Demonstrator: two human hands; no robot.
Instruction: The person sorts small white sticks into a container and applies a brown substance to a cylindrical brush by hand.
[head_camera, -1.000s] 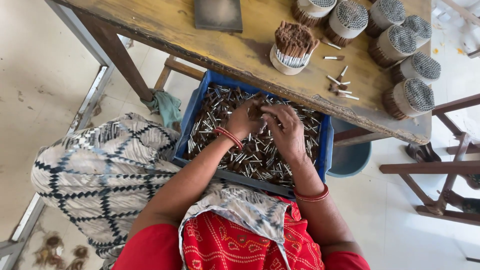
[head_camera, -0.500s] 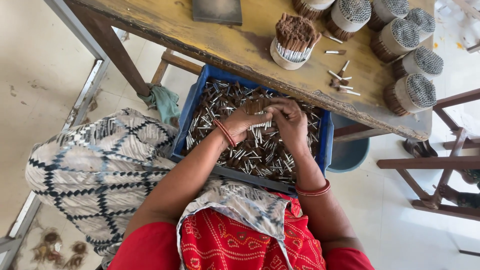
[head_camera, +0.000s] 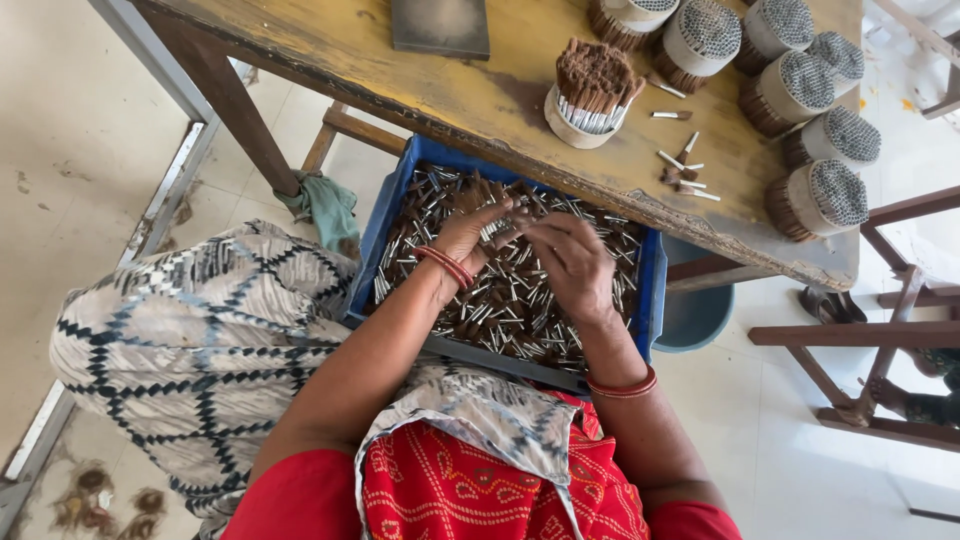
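A small bunch of silver-tipped brown sticks (head_camera: 497, 228) is pinched in the left hand (head_camera: 470, 237), above the blue crate (head_camera: 368, 250) full of loose ones. The right hand (head_camera: 572, 262) is cupped beside it, fingers curled, apparently to even the ends. Tied round bundles (head_camera: 822, 198) are stood upright on the desk (head_camera: 420, 75) behind.

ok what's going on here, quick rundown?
A person sits at a worn wooden table with a blue crate of small brown and silver sticks on the lap. The left hand holds a small bunch of sticks over the crate; the right hand is beside it, fingers on the bunch. On the table stand an open cup of sticks, several round banded bundles and a few loose sticks.
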